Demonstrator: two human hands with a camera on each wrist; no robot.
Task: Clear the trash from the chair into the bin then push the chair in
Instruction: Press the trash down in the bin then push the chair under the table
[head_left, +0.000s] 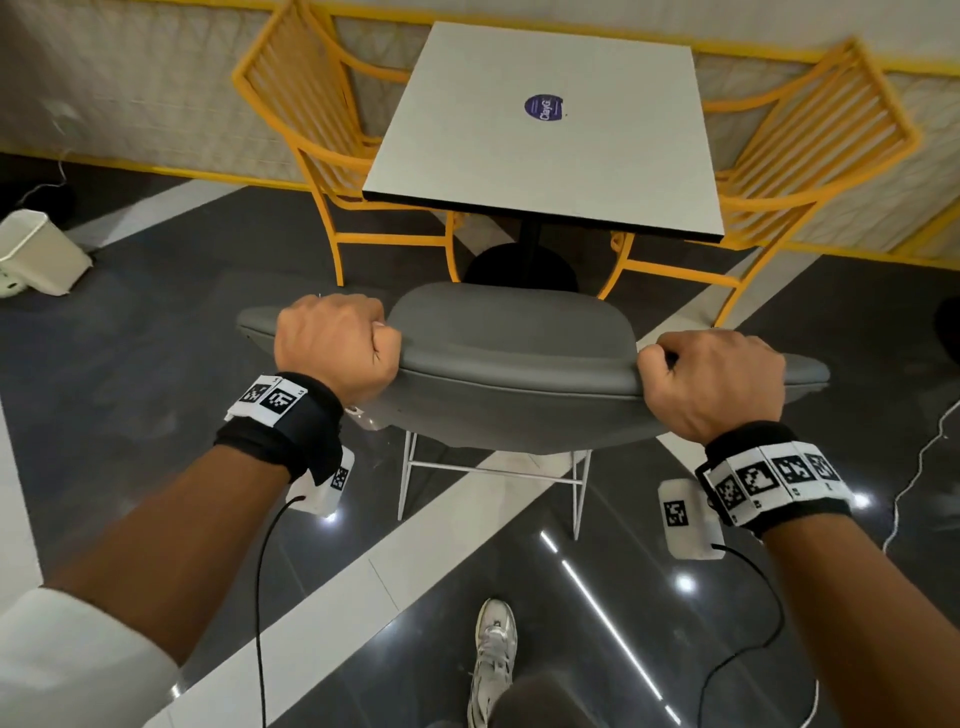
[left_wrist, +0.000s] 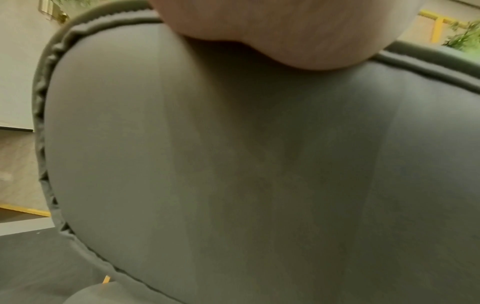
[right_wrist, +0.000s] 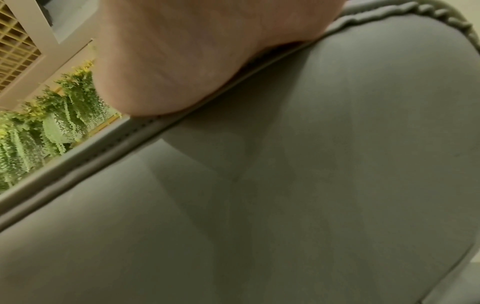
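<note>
A grey padded chair (head_left: 514, 374) on white wire legs stands in front of me, facing the white square table (head_left: 545, 130). My left hand (head_left: 337, 348) grips the top edge of its backrest on the left side. My right hand (head_left: 711, 379) grips the same edge on the right. In both wrist views the grey backrest (left_wrist: 259, 174) (right_wrist: 285, 185) fills the frame, with the heel of each palm on its rim. The seat shows no trash in the head view. A white bin (head_left: 36, 254) sits on the floor at far left.
Two yellow slatted chairs (head_left: 322, 130) (head_left: 810, 150) flank the table. The table's black pedestal base (head_left: 519, 265) stands just beyond the grey seat. My white shoe (head_left: 493, 654) is on the dark glossy floor behind the chair. White cables (head_left: 930, 457) trail at right.
</note>
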